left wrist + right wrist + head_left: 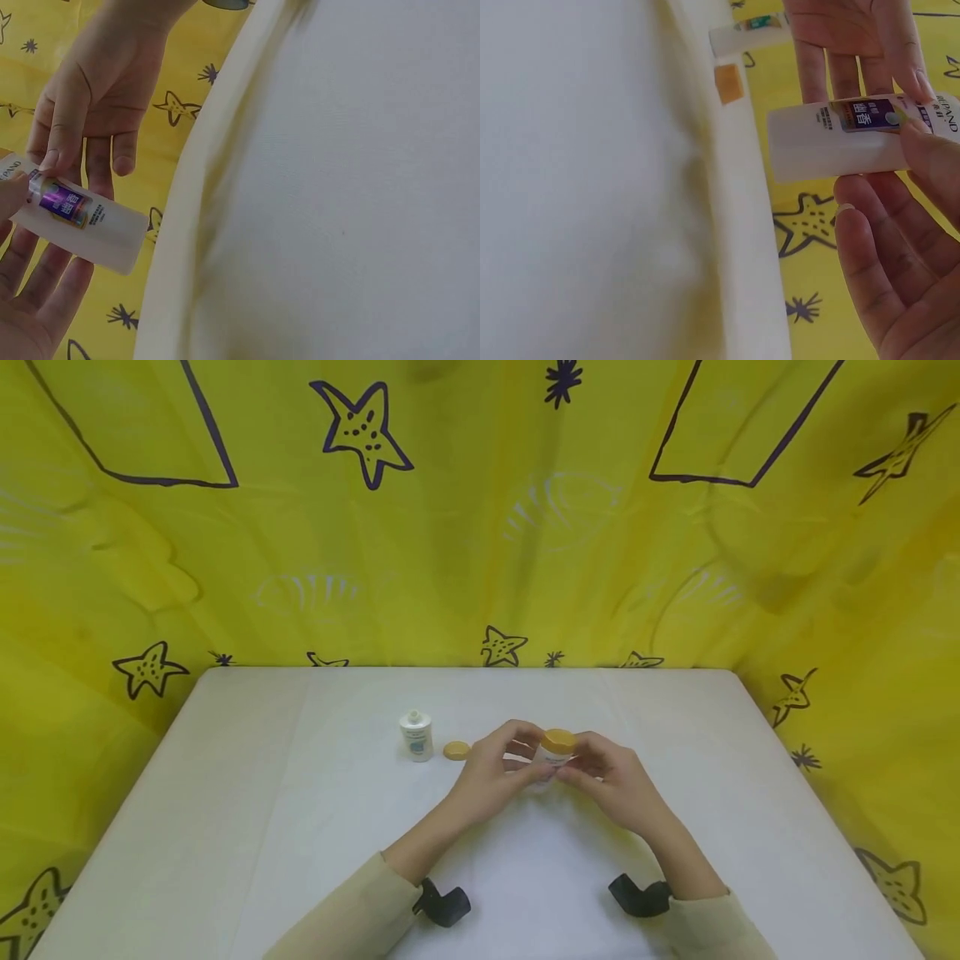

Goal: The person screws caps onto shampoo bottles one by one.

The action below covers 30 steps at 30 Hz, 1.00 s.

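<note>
A white bottle (552,759) with an orange cap (558,741) is held upright between both hands over the table. My left hand (495,768) grips it from the left, thumb across the front and fingers behind. From the right, my right hand (611,777) holds it the same way, the two thumbs close together. In the right wrist view the bottle (840,142) shows a purple label, with the right fingers (870,262) under it in that view. The left wrist view shows the same bottle (90,225) with its base exposed.
A second white bottle (417,739), uncapped with a bluish label, stands on the white table (337,835) left of the hands. A loose orange cap (456,750) lies beside it. Yellow patterned cloth (450,543) hangs behind and around the table.
</note>
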Motion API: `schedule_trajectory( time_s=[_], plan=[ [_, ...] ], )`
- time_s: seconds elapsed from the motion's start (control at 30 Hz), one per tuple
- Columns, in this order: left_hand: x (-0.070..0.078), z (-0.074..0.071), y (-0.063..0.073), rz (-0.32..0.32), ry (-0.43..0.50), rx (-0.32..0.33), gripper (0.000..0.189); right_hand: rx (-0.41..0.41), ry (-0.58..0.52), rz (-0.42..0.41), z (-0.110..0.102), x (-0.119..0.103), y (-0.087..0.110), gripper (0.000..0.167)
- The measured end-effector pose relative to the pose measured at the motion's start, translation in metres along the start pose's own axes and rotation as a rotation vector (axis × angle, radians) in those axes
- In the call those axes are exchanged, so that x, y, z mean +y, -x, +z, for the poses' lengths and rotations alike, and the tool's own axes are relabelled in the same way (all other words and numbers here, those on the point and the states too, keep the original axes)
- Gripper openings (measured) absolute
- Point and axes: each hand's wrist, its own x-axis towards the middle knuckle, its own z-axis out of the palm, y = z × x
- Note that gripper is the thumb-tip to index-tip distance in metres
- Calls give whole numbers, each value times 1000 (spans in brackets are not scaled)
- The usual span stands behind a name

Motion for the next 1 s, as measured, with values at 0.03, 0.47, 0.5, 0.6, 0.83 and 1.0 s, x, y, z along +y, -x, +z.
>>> schedule_trajectory(
  time_s=[0.03,0.47,0.5,0.6,0.83,1.0],
  plan=[
    [0,2,-2,-9,6,-6,35,4,4,0,-2,2,1,31],
    [-11,24,-28,-33,-39,-44,30,54,69,17,-24,25,3,28],
    [-13,26,-30,-37,-42,-45,30,57,73,21,-25,27,2,28],
    [-16,31,-37,-39,-48,-42,29,70,88,32,-28,31,1,27],
    [-21,45,-56,-31,-45,-33,28,110,120,45,-37,40,-3,29],
    [-23,54,-67,-46,-55,-14,26,126,122,65,-43,46,-6,27]
  ],
)
